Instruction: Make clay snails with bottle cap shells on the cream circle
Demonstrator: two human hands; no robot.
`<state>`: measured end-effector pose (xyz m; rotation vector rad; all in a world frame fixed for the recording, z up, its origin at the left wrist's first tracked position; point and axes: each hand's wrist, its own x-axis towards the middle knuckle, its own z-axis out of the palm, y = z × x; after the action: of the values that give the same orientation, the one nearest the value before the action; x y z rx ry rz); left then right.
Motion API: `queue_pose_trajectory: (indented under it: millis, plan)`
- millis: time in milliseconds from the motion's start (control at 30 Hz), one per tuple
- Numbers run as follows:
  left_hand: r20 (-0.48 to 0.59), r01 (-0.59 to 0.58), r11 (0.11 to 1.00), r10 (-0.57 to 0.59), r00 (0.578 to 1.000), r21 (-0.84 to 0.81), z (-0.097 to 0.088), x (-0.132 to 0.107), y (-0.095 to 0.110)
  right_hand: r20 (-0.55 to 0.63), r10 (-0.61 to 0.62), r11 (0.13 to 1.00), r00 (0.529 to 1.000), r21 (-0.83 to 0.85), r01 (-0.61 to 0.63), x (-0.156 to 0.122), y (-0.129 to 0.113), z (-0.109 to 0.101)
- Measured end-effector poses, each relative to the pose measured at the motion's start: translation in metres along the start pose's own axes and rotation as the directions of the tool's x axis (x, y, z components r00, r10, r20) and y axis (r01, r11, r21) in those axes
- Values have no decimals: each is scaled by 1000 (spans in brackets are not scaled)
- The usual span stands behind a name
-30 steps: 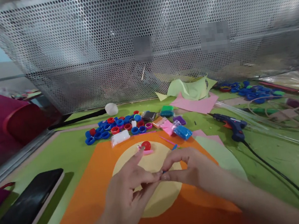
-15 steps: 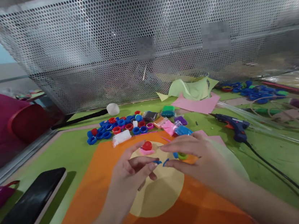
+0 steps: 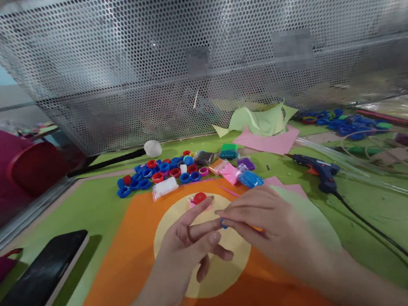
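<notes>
My right hand (image 3: 272, 224) pinches a small blue piece of soft clay (image 3: 224, 224) between thumb and fingertips. My left hand (image 3: 185, 242) has its fingers spread, and the tip of one meets the blue piece. Both hands are over a pale yellow paper circle (image 3: 163, 220), which lies on an orange sheet (image 3: 112, 283). Just beyond my left fingers a small red rounded piece (image 3: 199, 198) rests on a pink one (image 3: 192, 205). Part of the circle is hidden beneath my hands.
Blue and red bottle-cap rings (image 3: 144, 183) and clay packets (image 3: 250, 178) lie behind the orange sheet. At right is a glue gun (image 3: 321, 171) with its cord. A black phone (image 3: 38, 287) lies left. A perforated metal panel (image 3: 165, 78) stands at the back.
Two blue bits were apart, one at each hand's fingertips; now one blue bit shows, in my right hand. My left fingers have spread, and my hands are closer together.
</notes>
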<state>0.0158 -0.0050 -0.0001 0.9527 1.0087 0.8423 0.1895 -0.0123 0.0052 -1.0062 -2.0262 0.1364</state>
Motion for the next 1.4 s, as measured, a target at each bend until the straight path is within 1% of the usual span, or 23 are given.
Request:
queue_pose_trajectory:
  millis: [67,100,167,200,267,333,433,500,567,700,767,867,1000,1067,1133,1200,1300,1400]
  plan:
    - [-30,78,993,-81,996,-88,0,0,-1,16,-98,991,995,-95,99,1,-2,-2]
    - [-53,97,987,-104,993,-128,-1,0,-1,27,-143,981,989,-129,146,1,-2,-3]
    - [-78,101,979,-116,990,-175,-1,0,-1,35,-202,965,979,-161,205,1,-2,-3]
    - [-65,102,979,-115,991,-176,-1,0,-1,42,-201,966,979,-158,205,1,-2,-3]
    - [-12,120,983,-123,992,-140,-1,-1,-1,8,-161,982,987,-96,161,1,-2,-2]
    - [24,129,987,-127,992,-100,-1,-2,1,-64,-86,995,994,38,88,0,-2,0]
    - [31,101,989,-98,995,-105,0,-3,3,-157,34,969,987,248,6,0,-4,4]
    - [51,89,988,-83,995,-123,0,-4,2,-156,97,943,983,331,-41,0,-6,6]
    - [68,80,988,-71,995,-135,-1,-3,0,-150,119,929,982,366,-57,0,-7,7]
    - [86,70,987,-58,995,-144,-3,-1,-5,-129,68,918,989,396,-12,1,-6,8]
    - [99,59,988,-46,994,-139,-4,0,-7,-116,21,921,993,388,26,1,-5,8]
    - [79,28,990,-17,997,-138,-5,1,-8,-84,-70,940,994,329,94,0,-2,8]
    - [81,6,993,4,997,-120,-5,2,-9,-90,-120,950,989,280,141,0,0,7]
    - [75,6,993,2,997,-115,-5,2,-8,-63,-159,947,985,272,170,0,1,5]
    - [59,5,995,1,998,-101,-4,2,-7,4,-190,949,982,256,182,1,3,2]
    - [27,-9,997,11,1000,-83,-2,1,-7,57,-190,956,980,240,172,2,4,0]
    - [-31,-17,998,14,999,-69,0,-1,-7,71,-209,959,975,211,190,2,4,-1]
    - [-59,-31,997,27,998,-70,1,-2,-6,47,-249,965,967,100,244,1,1,-1]
